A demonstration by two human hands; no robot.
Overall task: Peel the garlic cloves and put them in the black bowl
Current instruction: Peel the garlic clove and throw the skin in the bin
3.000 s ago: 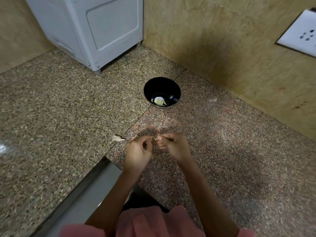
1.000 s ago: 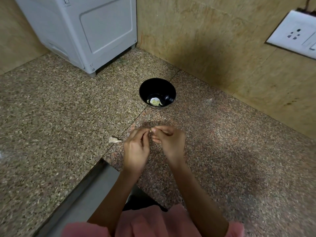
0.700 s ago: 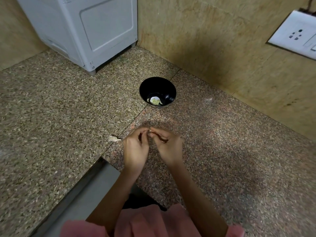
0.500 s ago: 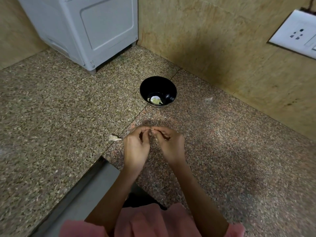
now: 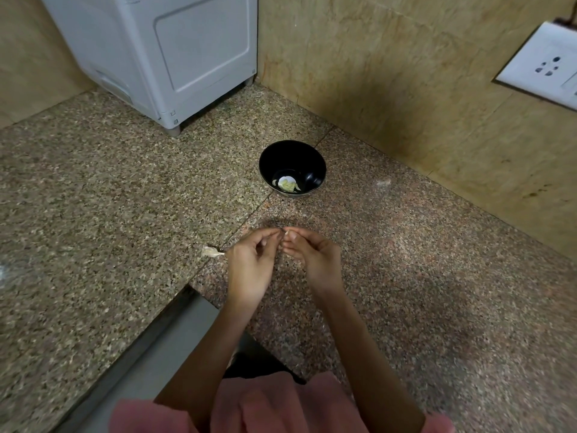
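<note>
pinched a small pale garlic clove between the fingertips of the left hand and the right hand, with both sets of fingers curled in narrow and the tips meeting just above the granite counter. showed too little of the clove to tell how much skin was left. kept the black bowl well apart, farther back toward the wall, with a few peeled cloves in its bottom. left one scrap of skin on the counter just beside the left hand. looked like mid-peel. could have gone wrong right in the pinch: too hard a squeeze on something so small and slick, and out it shoots, maybe off the counter's near edge. might also have carried loose skin into the bowl if dropped in too soon.
</note>
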